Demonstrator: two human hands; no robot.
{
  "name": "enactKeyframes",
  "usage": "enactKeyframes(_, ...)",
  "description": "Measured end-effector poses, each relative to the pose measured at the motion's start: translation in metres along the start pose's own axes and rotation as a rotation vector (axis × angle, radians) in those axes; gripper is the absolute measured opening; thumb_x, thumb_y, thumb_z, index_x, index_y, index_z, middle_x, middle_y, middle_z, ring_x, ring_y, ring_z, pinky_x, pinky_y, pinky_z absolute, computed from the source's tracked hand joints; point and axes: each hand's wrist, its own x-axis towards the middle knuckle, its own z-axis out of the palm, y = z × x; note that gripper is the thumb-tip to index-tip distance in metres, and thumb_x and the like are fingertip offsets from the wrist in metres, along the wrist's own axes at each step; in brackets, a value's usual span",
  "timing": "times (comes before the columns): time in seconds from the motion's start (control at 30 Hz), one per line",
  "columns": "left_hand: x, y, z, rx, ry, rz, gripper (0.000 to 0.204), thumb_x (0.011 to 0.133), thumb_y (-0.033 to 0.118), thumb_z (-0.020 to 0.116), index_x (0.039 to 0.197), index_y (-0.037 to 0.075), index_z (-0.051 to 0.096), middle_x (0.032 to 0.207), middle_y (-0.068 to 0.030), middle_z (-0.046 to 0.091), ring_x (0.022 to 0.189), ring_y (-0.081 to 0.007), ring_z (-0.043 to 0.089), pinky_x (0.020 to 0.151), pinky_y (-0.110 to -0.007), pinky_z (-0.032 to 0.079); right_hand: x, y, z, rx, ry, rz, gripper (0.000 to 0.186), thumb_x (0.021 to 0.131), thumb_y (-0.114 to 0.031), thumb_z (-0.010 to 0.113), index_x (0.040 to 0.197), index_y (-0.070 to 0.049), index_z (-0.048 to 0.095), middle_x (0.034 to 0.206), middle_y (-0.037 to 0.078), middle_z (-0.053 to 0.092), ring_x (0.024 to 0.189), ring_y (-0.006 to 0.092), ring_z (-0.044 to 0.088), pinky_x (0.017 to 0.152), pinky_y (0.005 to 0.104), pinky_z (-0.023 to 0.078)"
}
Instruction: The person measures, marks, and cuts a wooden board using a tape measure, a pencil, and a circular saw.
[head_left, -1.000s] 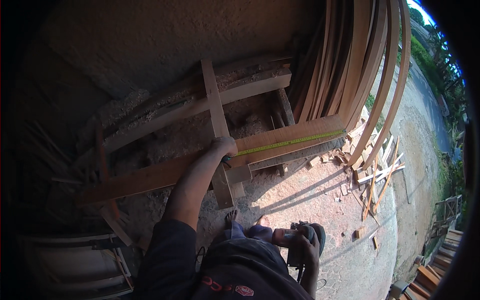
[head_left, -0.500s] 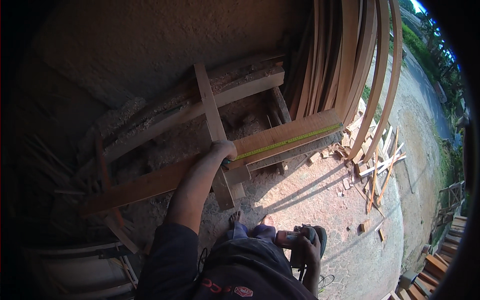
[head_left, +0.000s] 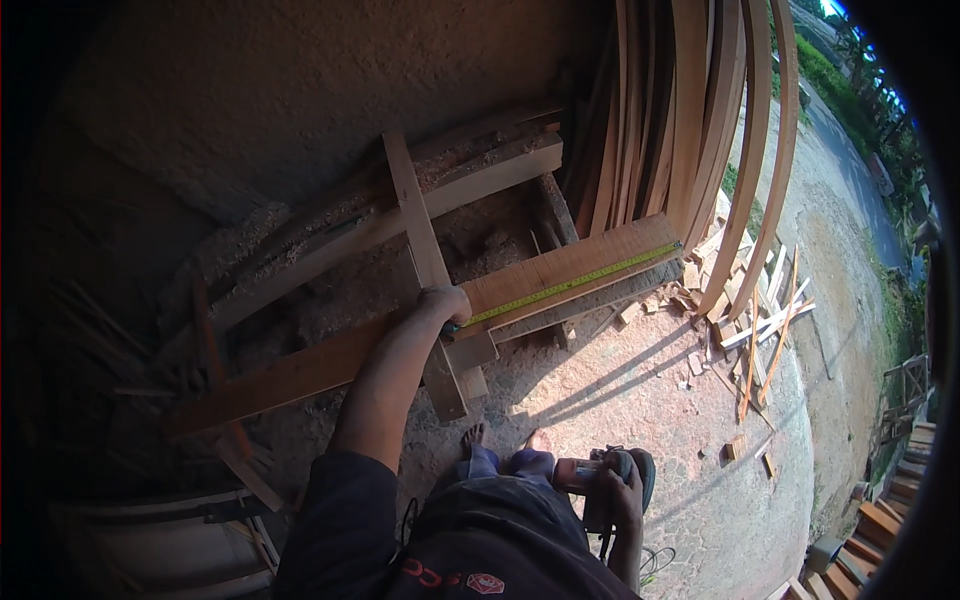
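Note:
My left hand (head_left: pixel 441 303) is closed around a tape measure (head_left: pixel 450 327), mostly hidden under the fingers, and presses against a long reddish-brown board (head_left: pixel 560 262). From it the yellow tape blade (head_left: pixel 575 283) runs out along the board's near edge to its right end. The board lies slantwise over wooden supports, and a narrow crosspiece (head_left: pixel 412 205) reaches away beyond my hand. Low by my right leg, my right hand (head_left: pixel 622 497) grips a corded power tool (head_left: pixel 580 476) with a reddish body and a dark rounded part; its exact kind cannot be made out.
Tall planks (head_left: pixel 690 120) lean at the far right. Wood offcuts (head_left: pixel 735 300) and thin sticks litter the floor beside them. A shavings-covered beam (head_left: pixel 480 175) lies behind the board. My bare feet (head_left: pixel 474 435) stand near the supports. A cable (head_left: pixel 655 562) trails at lower right.
The view has shifted very slightly. Both hands keep their holds, and the tape blade stays stretched along the board.

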Motion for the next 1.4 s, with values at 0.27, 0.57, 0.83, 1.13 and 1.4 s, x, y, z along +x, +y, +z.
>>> enactKeyframes(0.27, 0.004, -0.004, 0.007, -0.023, 0.015, -0.016, 0.043, 0.087, 0.019, 0.061, 0.128, 0.011, 0.071, 0.133, -0.0081, 0.069, 0.124, -0.0259, 0.066, 0.098, -0.045, 0.054, 0.002, -0.002, -0.001, -0.068, 0.016, 0.012, 0.046, 0.090, -0.012, 0.068, 0.133, -0.004, 0.056, 0.110, 0.004, 0.064, 0.096, 0.0150, 0.063, 0.083, 0.0305, 0.052)
enactKeyframes(0.57, -0.005, -0.002, 0.005, -0.033, 0.024, -0.022, 0.041, 0.087, 0.020, 0.061, 0.126, 0.012, 0.072, 0.131, -0.0079, 0.070, 0.122, -0.0265, 0.066, 0.096, -0.044, 0.055, 0.000, 0.001, -0.004, 0.010, 0.002, 0.001, 0.047, 0.090, -0.011, 0.069, 0.134, -0.005, 0.054, 0.106, 0.004, 0.064, 0.088, 0.0137, 0.064, 0.076, 0.0299, 0.054)
enactKeyframes(0.83, -0.005, -0.003, 0.002, -0.089, -0.027, 0.005, 0.047, 0.085, 0.021, 0.061, 0.128, 0.007, 0.069, 0.133, -0.0140, 0.068, 0.124, -0.0324, 0.064, 0.100, -0.049, 0.053, 0.006, 0.022, -0.011, 0.014, 0.000, -0.003, 0.043, 0.089, -0.009, 0.068, 0.130, -0.004, 0.056, 0.106, 0.005, 0.064, 0.091, 0.0152, 0.064, 0.079, 0.0309, 0.054)
enactKeyframes(1.13, -0.006, -0.006, 0.010, -0.114, 0.100, 0.047, 0.045, 0.088, 0.029, 0.063, 0.126, 0.007, 0.070, 0.128, -0.0153, 0.070, 0.118, -0.0333, 0.067, 0.096, -0.049, 0.054, 0.013, 0.040, -0.014, 0.007, 0.037, -0.066, 0.029, 0.085, -0.005, 0.066, 0.114, -0.007, 0.061, 0.098, 0.003, 0.062, 0.084, 0.0141, 0.063, 0.075, 0.0301, 0.054)
enactKeyframes(1.4, -0.037, -0.004, -0.008, -1.028, -0.015, 0.435, 0.030, 0.096, 0.031, 0.067, 0.090, 0.003, 0.071, 0.073, -0.0043, 0.065, 0.073, -0.0151, 0.065, 0.067, -0.036, 0.053, 0.010, 0.033, 0.000, -0.014, -0.037, -0.009, 0.034, 0.085, -0.008, 0.067, 0.118, -0.005, 0.059, 0.100, 0.004, 0.063, 0.087, 0.0144, 0.062, 0.077, 0.0302, 0.053)
